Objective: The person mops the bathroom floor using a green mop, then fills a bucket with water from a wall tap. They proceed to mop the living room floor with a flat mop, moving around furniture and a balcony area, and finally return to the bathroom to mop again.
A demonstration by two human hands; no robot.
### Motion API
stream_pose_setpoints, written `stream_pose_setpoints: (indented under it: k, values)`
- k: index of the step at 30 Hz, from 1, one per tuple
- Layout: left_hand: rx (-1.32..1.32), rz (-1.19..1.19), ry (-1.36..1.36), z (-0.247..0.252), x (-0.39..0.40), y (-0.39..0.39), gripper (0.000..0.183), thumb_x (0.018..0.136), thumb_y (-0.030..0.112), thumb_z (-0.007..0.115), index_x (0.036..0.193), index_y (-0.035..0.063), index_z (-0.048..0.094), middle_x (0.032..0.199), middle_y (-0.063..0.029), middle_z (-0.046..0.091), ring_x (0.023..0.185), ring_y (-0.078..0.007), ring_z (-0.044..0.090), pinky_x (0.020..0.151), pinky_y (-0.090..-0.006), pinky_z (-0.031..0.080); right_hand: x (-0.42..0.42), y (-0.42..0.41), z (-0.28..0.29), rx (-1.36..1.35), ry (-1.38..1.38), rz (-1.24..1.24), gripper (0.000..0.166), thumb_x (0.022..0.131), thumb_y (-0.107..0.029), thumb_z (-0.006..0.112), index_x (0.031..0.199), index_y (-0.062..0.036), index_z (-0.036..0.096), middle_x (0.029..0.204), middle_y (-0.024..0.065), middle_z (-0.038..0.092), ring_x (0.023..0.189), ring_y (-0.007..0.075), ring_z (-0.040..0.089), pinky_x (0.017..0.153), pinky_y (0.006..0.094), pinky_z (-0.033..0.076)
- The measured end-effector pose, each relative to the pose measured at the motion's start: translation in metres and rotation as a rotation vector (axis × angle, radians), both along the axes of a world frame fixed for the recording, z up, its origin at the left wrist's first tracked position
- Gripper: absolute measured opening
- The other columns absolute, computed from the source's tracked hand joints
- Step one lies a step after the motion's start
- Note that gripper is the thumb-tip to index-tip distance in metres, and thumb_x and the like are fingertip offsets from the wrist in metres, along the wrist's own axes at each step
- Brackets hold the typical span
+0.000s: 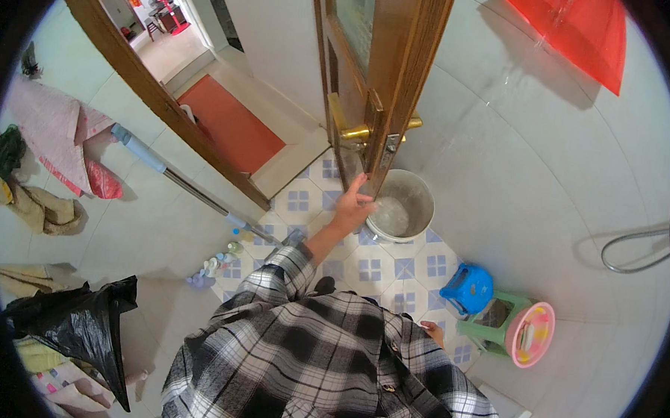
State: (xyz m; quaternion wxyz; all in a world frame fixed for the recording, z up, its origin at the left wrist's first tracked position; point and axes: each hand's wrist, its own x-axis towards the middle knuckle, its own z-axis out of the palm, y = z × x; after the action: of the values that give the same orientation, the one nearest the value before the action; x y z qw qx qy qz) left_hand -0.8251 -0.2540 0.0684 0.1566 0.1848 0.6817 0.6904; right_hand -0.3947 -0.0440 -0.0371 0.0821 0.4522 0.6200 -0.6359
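My left hand (pixel 350 211) is stretched forward with its fingers apart, at the edge of a wooden door (pixel 399 83). Whether the fingertips touch the wood cannot be made out. Brass lever handles (pixel 356 132) stick out from the door above the hand. Just right of my fingers, a pale bucket (pixel 419 207) stands on the tiled floor, partly behind the door edge, with churned water in it. Down at my right side, my right hand (pixel 433 332) shows only in part past my plaid shirt, apart from the stool; its grip is hidden.
Water runs off a red object (pixel 586 38) at upper right. A blue plastic stool (pixel 469 289), a green stool (pixel 490 319) and a pink basin (pixel 531 334) stand right. A metal pole (pixel 195 192) leans left, near small bottles (pixel 215 265), towels (pixel 72 124) and a black plastic bag (pixel 78 321).
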Motion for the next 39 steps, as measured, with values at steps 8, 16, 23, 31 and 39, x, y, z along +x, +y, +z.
stream_pose_setpoints:
  k: [8, 16, 23, 31, 39]
  values:
    - [-0.023, -0.064, 0.026, 0.009, 0.001, -0.012, 0.081, 0.083, 0.005, 0.069, 0.150, 0.0064, 0.024, 0.150, -0.0103, 0.036, 0.098, -0.0142, 0.061, 0.080, -0.0265, 0.052, -0.013, 0.012, -0.010, -0.094, -0.057, 0.038, 0.033, 0.079, -0.008, 0.066, 0.111, -0.0029, 0.061, 0.078, 0.0097, 0.069, 0.057, 0.0183, 0.066, 0.046, 0.0262, 0.044]
    - [-0.104, -0.051, -0.060, 0.037, 0.011, -0.005, 0.081, 0.081, 0.010, 0.069, 0.150, 0.0078, 0.026, 0.137, -0.0106, 0.050, 0.103, -0.0195, 0.062, 0.083, -0.0287, 0.051, -0.032, 0.019, -0.009, -0.106, 0.002, 0.083, 0.034, 0.082, -0.006, 0.064, 0.116, -0.0024, 0.060, 0.082, 0.0097, 0.069, 0.062, 0.0178, 0.067, 0.049, 0.0259, 0.045]
    - [-0.087, -0.024, -0.075, 0.033, 0.020, -0.008, 0.085, 0.080, 0.008, 0.069, 0.151, 0.0082, 0.023, 0.148, -0.0135, 0.038, 0.104, -0.0212, 0.061, 0.082, -0.0309, 0.052, -0.019, 0.027, -0.014, -0.098, -0.078, 0.090, 0.031, 0.083, -0.004, 0.063, 0.114, -0.0034, 0.060, 0.080, 0.0091, 0.069, 0.061, 0.0185, 0.067, 0.049, 0.0272, 0.046]
    - [-0.039, -0.052, -0.013, -0.011, 0.022, -0.026, 0.083, 0.081, 0.010, 0.071, 0.151, 0.0112, 0.026, 0.149, -0.0165, 0.036, 0.103, -0.0199, 0.060, 0.086, -0.0346, 0.052, -0.042, 0.026, -0.006, -0.029, 0.003, 0.182, 0.031, 0.081, 0.001, 0.061, 0.112, -0.0002, 0.061, 0.079, 0.0102, 0.067, 0.061, 0.0179, 0.066, 0.052, 0.0261, 0.051]
    - [0.065, 0.174, -0.238, -0.081, 0.002, -0.139, 0.065, 0.082, 0.008, 0.072, 0.140, 0.0126, 0.044, 0.127, -0.0084, 0.054, 0.096, -0.0172, 0.060, 0.076, -0.0325, 0.052, -0.102, -0.010, 0.005, -0.033, -0.055, 0.160, 0.033, 0.080, 0.000, 0.059, 0.113, 0.0043, 0.060, 0.079, 0.0115, 0.066, 0.067, 0.0181, 0.065, 0.062, 0.0291, 0.056]
